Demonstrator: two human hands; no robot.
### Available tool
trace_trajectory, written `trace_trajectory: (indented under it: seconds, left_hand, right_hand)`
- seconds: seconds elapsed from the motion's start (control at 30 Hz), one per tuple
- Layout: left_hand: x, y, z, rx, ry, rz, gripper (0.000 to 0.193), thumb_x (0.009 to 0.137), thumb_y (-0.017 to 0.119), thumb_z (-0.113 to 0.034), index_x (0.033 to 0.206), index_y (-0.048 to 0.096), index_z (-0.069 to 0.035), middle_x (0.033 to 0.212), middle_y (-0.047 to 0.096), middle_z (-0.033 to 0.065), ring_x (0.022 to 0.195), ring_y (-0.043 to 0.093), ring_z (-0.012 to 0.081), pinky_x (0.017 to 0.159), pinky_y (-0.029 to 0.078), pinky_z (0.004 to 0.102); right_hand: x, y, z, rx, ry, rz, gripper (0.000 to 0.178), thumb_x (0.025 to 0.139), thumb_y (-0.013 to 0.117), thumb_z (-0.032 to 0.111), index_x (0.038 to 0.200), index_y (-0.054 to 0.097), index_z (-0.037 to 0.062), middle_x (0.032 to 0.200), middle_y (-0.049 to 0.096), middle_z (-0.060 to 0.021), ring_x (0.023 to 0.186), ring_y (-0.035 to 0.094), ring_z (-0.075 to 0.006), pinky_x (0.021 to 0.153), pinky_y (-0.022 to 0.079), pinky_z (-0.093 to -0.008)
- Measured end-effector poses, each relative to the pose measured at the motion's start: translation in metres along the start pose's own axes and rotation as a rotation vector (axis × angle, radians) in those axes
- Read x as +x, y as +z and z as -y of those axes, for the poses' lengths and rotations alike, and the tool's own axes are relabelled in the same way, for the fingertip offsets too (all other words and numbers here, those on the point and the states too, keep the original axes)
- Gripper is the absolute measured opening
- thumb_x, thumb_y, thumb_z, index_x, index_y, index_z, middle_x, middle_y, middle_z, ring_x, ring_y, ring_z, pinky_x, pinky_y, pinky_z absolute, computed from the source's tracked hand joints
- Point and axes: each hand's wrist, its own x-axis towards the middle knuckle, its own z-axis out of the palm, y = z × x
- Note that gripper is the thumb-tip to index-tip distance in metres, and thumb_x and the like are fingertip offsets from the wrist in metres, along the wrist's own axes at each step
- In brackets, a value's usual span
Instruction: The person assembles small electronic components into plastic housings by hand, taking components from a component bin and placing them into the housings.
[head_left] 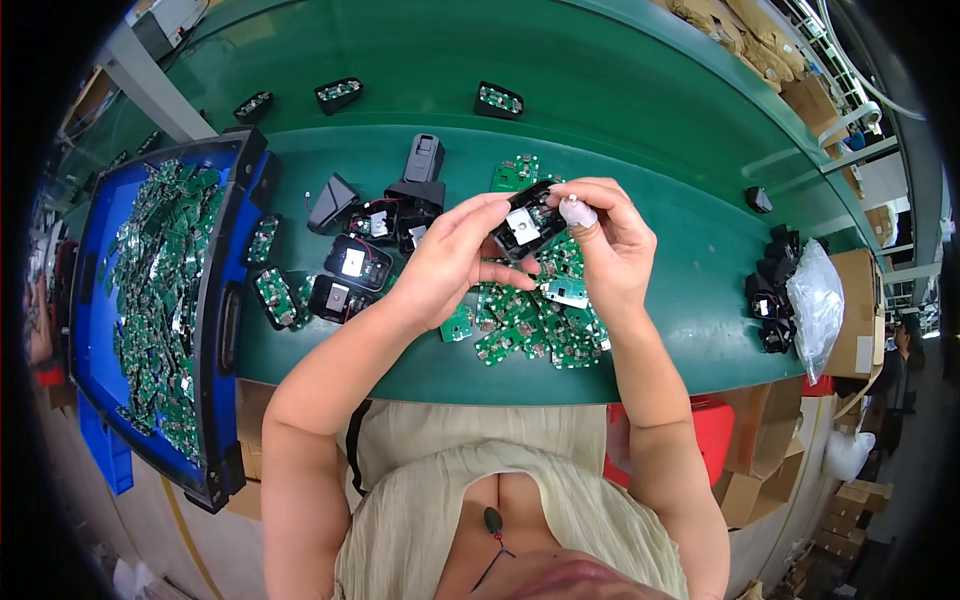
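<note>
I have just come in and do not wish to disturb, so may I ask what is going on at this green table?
A person is handling a small open black case above the green table. The left hand grips it, and the right hand is at its upper right side; whether it pinches something small is unclear. Loose circuit boards lie beneath. More cases stand to the left, beside a blue tray with many boards.

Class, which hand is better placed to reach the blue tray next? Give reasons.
Probably the left hand: it is nearer the blue tray, although it grips the black housing; the right hand is farther across.
</note>
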Motion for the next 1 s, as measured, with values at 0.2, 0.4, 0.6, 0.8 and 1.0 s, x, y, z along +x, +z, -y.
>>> trace_trajectory:
  seconds: [0.2,0.4,0.6,0.8,1.0]
  left_hand:
    - [0.003,-0.025,0.005,-0.082,0.037,-0.103,0.025,0.09,0.046,-0.014,0.106,0.05,0.005,0.092,0.058,0.0127,0.073,0.062,0.0209,0.067,0.055,0.0328]
    - [0.006,-0.03,-0.006,-0.092,0.1,-0.286,0.022,0.089,0.046,-0.011,0.105,0.048,0.005,0.093,0.059,0.015,0.081,0.062,0.0249,0.076,0.053,0.0362]
    - [0.008,-0.029,0.003,-0.015,0.041,-0.25,0.024,0.091,0.046,-0.015,0.107,0.05,0.003,0.093,0.06,0.0142,0.078,0.062,0.02,0.072,0.053,0.033]
    - [0.004,-0.025,0.001,-0.077,-0.05,-0.179,0.028,0.091,0.046,-0.02,0.107,0.05,0.003,0.096,0.059,0.0128,0.076,0.062,0.0201,0.069,0.054,0.0321]
    - [0.004,-0.028,-0.001,-0.199,-0.211,0.148,0.031,0.092,0.046,-0.021,0.112,0.047,0.002,0.084,0.061,0.0149,0.072,0.063,0.0227,0.064,0.054,0.0313]
  right_hand:
    - [0.012,-0.019,-0.008,-0.105,0.091,-0.124,0.028,0.082,0.06,0.007,0.109,0.056,0.0034,0.091,0.058,-0.0058,0.085,0.054,-0.0134,0.072,0.044,-0.0263]
    - [0.002,-0.041,-0.017,-0.832,0.143,0.264,0.023,0.075,0.066,0.015,0.097,0.062,0.0099,0.087,0.058,-0.0035,0.082,0.055,-0.0191,0.07,0.046,-0.0309]
    - [-0.01,-0.027,-0.025,-0.887,0.103,0.381,0.018,0.07,0.068,0.011,0.087,0.061,0.0085,0.085,0.055,-0.0048,0.082,0.055,-0.0223,0.067,0.047,-0.0327]
    - [-0.004,-0.032,-0.016,-0.592,0.098,0.191,0.019,0.067,0.065,-0.004,0.084,0.063,0.0044,0.084,0.052,-0.006,0.078,0.054,-0.0191,0.063,0.046,-0.0278]
    - [-0.011,-0.029,-0.014,-0.23,-0.081,0.301,0.022,0.07,0.058,-0.008,0.087,0.065,0.0034,0.098,0.056,-0.0097,0.092,0.056,-0.0206,0.075,0.048,-0.0305]
